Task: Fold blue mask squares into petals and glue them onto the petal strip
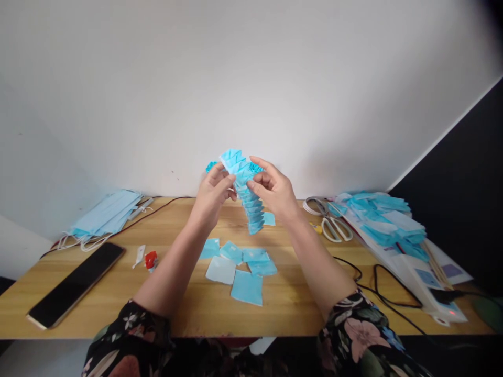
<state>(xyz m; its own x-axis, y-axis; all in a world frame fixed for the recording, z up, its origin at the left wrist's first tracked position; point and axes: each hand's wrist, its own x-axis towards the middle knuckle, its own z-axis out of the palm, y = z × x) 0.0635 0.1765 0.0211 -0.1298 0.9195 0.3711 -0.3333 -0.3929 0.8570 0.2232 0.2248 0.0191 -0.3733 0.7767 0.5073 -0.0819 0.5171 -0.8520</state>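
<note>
A long strip of folded, pleated blue material point(251, 203) hangs in the air above the table, its lower end free. My left hand point(215, 189) pinches its upper left side between thumb and fingers. On the other side, my right hand point(274, 187) has its thumb at the strip's right edge, with the index finger raised and curved. Darker blue crinkled pieces show partly behind both hands. Below lie several blue squares point(247, 287) and a paler one point(220, 269), some overlapping. Another small blue piece point(269, 219) rests farther back.
On the left are stacked blue masks point(108, 213), a black phone point(76, 285) and a red item point(150, 260). To the right are white-handled scissors point(337, 229), a heap of blue pieces point(387, 217), black cables and a white power strip point(432, 293). A wall stands behind the table.
</note>
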